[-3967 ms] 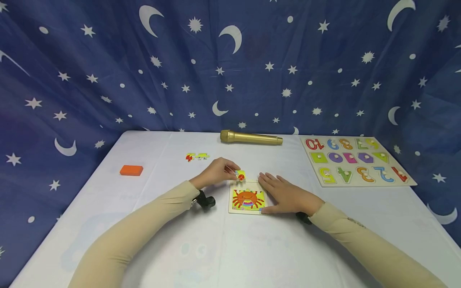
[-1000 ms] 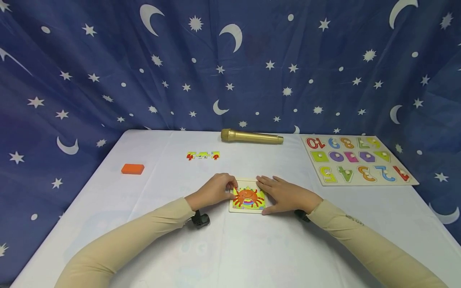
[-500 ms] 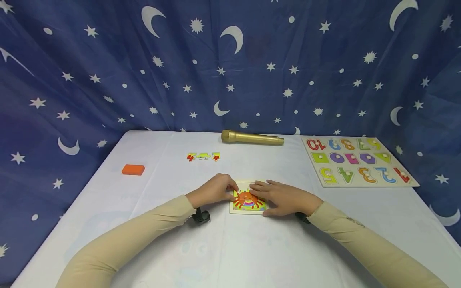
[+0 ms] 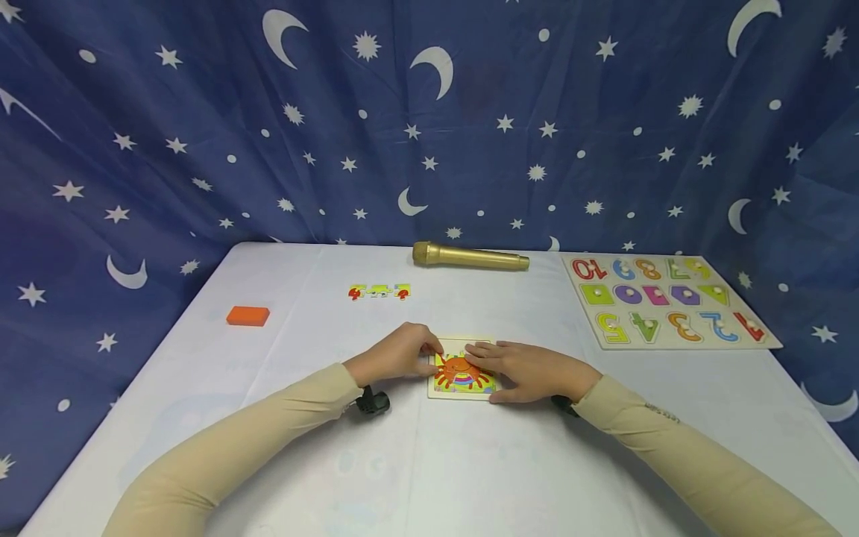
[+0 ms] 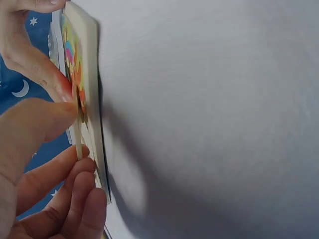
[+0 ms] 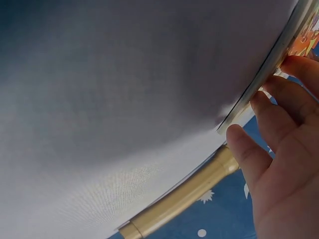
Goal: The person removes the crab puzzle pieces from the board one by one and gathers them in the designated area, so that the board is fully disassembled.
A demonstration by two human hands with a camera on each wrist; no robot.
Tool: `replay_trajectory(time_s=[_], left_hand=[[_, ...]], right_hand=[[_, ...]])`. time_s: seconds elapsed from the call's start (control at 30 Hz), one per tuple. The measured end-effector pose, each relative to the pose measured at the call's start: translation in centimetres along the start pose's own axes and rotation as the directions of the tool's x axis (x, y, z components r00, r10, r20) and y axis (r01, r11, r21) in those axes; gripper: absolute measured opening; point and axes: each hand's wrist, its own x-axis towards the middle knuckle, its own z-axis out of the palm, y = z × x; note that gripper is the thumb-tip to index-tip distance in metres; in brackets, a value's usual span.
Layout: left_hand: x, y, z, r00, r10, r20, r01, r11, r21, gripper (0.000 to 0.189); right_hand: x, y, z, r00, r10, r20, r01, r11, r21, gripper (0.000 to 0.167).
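A small crab jigsaw puzzle in a pale wooden tray [image 4: 463, 395] lies flat at the middle of the table. At the tray's left side, my left hand [image 4: 397, 355] pinches a thin puzzle piece [image 5: 79, 142] between thumb and fingertips; the left wrist view shows it edge-on, tilted up from the tray. My right hand [image 4: 533, 371] rests over the tray's right side with extended fingers, the fingertips touching the crab picture [image 4: 463, 377]. Beyond the left hand, several loose puzzle pieces [image 4: 379, 290] stand in a row, yellow with red claws at both ends.
A gold microphone [image 4: 470, 257] lies at the back edge. An orange block [image 4: 247, 316] sits at the left. To the far right is a number and shape peg board [image 4: 671, 341]. White cloth [image 4: 443, 462] covers the table, and a starry blue curtain [image 4: 335, 112] hangs behind.
A yellow piece my left hand held above the tray has joined the row of loose pieces. The left hand came back to the tray's left side. My right fingers slid left onto the picture.
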Motion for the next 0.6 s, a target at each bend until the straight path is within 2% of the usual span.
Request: replay_trajectory(time_s=[0.23,0.5,0.6], left_hand=[[-0.1,0.3,0.1,1.000,-0.024,-0.013,0.024,0.999,0.032,0.024],[-0.1,1.0,0.2,0.999,0.018,-0.043,-0.010,0.985,0.173,0.022],[-0.2,1.3,0.1,0.996,0.068,-0.065,-0.052,0.975,0.217,0.021]], right_hand=[[0.1,0.2,0.1,1.000,-0.021,-0.010,0.021,1.000,-0.009,0.072],[0.1,0.0,0.1,1.000,-0.022,-0.014,0.021,1.000,-0.016,0.071],[0.1,0.0,0.1,1.000,-0.017,-0.011,0.016,1.000,-0.015,0.071]])
